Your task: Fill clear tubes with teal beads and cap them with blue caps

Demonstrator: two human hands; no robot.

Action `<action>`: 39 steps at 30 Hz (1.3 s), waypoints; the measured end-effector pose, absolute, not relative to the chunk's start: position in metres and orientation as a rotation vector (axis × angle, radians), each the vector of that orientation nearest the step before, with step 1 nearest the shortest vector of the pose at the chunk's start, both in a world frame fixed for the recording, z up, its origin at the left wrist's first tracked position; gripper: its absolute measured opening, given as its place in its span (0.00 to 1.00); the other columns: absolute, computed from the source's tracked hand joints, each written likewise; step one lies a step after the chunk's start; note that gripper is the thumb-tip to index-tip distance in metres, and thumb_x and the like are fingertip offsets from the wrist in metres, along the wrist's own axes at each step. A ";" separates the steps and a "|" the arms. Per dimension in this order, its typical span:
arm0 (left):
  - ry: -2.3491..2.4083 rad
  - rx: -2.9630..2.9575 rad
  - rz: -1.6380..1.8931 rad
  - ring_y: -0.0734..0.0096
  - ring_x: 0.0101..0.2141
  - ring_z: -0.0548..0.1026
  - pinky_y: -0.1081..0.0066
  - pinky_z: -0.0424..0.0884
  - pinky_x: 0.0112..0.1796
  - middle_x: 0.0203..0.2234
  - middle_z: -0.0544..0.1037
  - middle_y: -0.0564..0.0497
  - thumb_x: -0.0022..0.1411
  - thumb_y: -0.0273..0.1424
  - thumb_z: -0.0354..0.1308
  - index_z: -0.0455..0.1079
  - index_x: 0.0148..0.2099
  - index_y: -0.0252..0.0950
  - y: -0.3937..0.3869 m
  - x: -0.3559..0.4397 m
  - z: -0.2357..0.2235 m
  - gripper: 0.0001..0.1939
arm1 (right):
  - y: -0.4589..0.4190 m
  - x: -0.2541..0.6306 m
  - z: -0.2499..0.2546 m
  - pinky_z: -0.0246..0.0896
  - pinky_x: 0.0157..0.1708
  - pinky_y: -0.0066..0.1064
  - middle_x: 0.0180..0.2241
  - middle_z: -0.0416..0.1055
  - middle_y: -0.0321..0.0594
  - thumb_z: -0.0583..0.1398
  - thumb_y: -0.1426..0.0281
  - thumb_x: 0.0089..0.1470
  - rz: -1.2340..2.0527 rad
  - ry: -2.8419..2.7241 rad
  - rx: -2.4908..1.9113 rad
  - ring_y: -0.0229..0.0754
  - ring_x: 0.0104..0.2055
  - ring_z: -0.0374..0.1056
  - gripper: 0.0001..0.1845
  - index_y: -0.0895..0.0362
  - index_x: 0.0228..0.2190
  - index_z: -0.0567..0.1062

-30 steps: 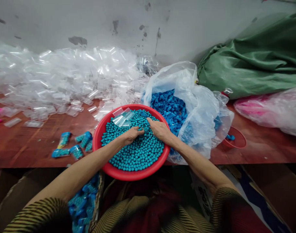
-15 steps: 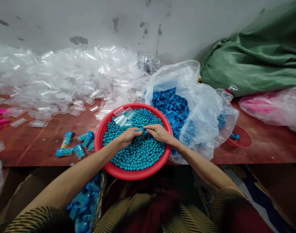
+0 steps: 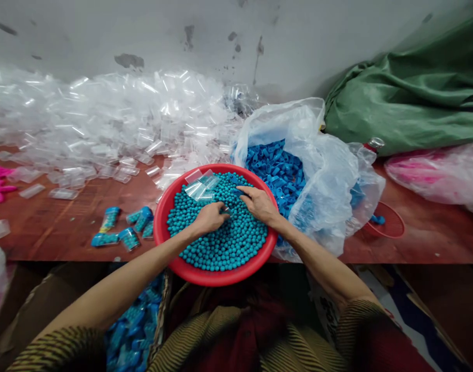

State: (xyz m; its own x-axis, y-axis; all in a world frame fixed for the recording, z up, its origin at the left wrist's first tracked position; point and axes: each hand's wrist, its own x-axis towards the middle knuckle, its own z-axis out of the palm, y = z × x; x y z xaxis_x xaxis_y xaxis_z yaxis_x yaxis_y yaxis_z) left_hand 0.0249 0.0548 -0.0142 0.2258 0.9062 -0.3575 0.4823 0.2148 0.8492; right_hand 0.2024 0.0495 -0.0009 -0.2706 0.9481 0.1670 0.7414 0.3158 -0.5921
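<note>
A red plastic basin full of turquoise beads stands in front of me. My left hand is over the middle of the beads, its fingers closed round a small clear plastic tube, mostly hidden by the hand. At the right side of the basin, my right hand has its thumb and forefinger at a small blue plastic cap, which shows between the fingertips. Several clear plastic sleeves lie on the beads by the far rim.
Clear plastic pieces are heaped along the wall. An opened bag of blue caps adjoins the basin. Several bead-filled containers lie to the left. A red basket is at right; below the table a box holds more filled containers.
My hands were together over the beads and have parted. The left has turned downward with the clear tube; the right has moved slightly up and right, to a blue cap.
</note>
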 end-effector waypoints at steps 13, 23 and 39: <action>0.985 1.000 0.491 0.77 0.25 0.68 0.77 0.62 0.25 0.26 0.71 0.53 0.51 0.37 0.61 0.68 0.36 0.34 0.056 0.017 -0.004 0.13 | 0.053 0.208 -0.013 0.61 0.48 0.36 0.46 0.69 0.47 0.47 0.75 0.57 0.752 -1.904 -1.460 0.41 0.46 0.67 0.22 0.60 0.53 0.64; 0.907 0.827 0.515 0.76 0.20 0.71 0.79 0.62 0.18 0.25 0.74 0.50 0.52 0.36 0.62 0.63 0.40 0.34 0.039 -0.022 0.002 0.16 | 0.044 0.213 0.008 0.58 0.42 0.34 0.43 0.66 0.46 0.46 0.81 0.57 0.139 -2.622 -1.387 0.42 0.42 0.62 0.24 0.54 0.51 0.68; 0.996 0.921 0.549 0.78 0.17 0.70 0.82 0.58 0.13 0.25 0.74 0.52 0.52 0.37 0.61 0.62 0.44 0.35 0.024 -0.028 0.003 0.19 | 0.050 0.197 -0.005 0.63 0.34 0.27 0.34 0.73 0.39 0.48 0.81 0.54 0.921 -2.459 -1.312 0.36 0.34 0.70 0.20 0.58 0.44 0.72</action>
